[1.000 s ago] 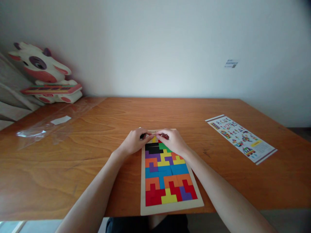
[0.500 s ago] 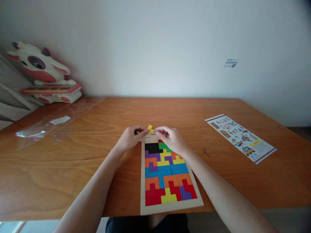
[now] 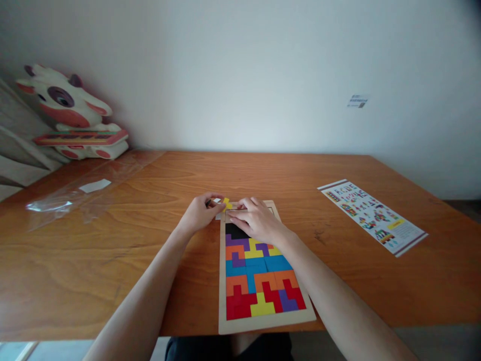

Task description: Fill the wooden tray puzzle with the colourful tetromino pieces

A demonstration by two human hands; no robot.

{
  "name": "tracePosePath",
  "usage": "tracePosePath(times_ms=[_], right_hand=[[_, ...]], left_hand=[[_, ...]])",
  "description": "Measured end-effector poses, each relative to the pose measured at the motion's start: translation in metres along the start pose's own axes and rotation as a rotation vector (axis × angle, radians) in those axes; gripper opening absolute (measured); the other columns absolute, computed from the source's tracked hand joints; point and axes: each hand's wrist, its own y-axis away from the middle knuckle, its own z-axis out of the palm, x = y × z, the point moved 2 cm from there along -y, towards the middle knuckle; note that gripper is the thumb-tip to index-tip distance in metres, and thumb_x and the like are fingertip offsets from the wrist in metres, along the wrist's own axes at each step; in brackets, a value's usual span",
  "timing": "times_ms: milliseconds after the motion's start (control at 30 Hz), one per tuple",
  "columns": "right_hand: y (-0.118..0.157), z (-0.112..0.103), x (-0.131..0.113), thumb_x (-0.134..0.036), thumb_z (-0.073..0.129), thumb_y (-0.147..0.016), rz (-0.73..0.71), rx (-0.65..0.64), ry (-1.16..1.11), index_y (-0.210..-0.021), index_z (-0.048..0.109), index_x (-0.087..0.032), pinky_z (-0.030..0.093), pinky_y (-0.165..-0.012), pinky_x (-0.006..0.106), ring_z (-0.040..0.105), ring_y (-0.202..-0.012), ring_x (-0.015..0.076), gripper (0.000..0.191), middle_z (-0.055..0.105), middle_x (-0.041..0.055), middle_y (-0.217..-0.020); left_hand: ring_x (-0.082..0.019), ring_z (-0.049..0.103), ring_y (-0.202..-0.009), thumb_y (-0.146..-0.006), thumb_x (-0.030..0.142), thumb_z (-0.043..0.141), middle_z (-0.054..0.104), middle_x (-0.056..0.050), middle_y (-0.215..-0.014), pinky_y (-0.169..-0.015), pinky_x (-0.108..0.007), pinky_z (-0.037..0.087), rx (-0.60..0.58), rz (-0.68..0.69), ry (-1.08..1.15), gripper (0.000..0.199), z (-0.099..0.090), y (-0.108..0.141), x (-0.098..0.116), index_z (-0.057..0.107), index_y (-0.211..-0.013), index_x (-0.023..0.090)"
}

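My left hand is closed at the upper left corner of a wooden block puzzle board. Between its fingertips is a small yellow puzzle piece with a stepped outline. Something dark and something white also show among those fingers, too small to name. My right hand lies over the top part of the board, its fingers stretched out and apart, near a black piece. It covers several pieces there. Lower down, blue, orange, red, yellow and purple pieces fit closely inside the pale frame.
A printed pattern sheet lies to the right on the wooden table. At the left are a clear plastic bag with a white slip and a cow-shaped toy keyboard. A wall stands behind the table.
The yellow piece has shifted slightly left and down, staying with my left hand. My right hand has moved left from beside that piece and spread over the board's top.
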Motion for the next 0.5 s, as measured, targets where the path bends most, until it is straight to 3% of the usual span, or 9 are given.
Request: tracePosePath(times_ms=[133, 500], right_hand=[[0.006, -0.003, 0.006, -0.036, 0.051, -0.097, 0.027, 0.025, 0.007, -0.110, 0.073, -0.030, 0.043, -0.084, 0.040, 0.052, -0.097, 0.0229, 0.026, 0.061, 0.0088, -0.104], [0.010, -0.007, 0.012, -0.031, 0.055, -0.094, 0.052, 0.059, -0.023, -0.097, 0.075, -0.027, 0.042, -0.083, 0.040, 0.053, -0.095, 0.0212, 0.021, 0.062, 0.0070, -0.100]], left_hand=[[-0.010, 0.045, -0.051, -0.072, 0.042, 0.065, 0.056, 0.004, -0.059, -0.049, -0.022, 0.033, 0.007, 0.037, -0.027, 0.046, -0.002, 0.001, 0.003, 0.071, -0.108, 0.014], [-0.017, 0.062, -0.065, -0.066, 0.040, 0.073, 0.068, -0.003, -0.069, -0.059, -0.025, 0.043, -0.090, 0.025, 0.034, 0.032, 0.008, -0.001, -0.013, 0.070, -0.087, 0.016]])
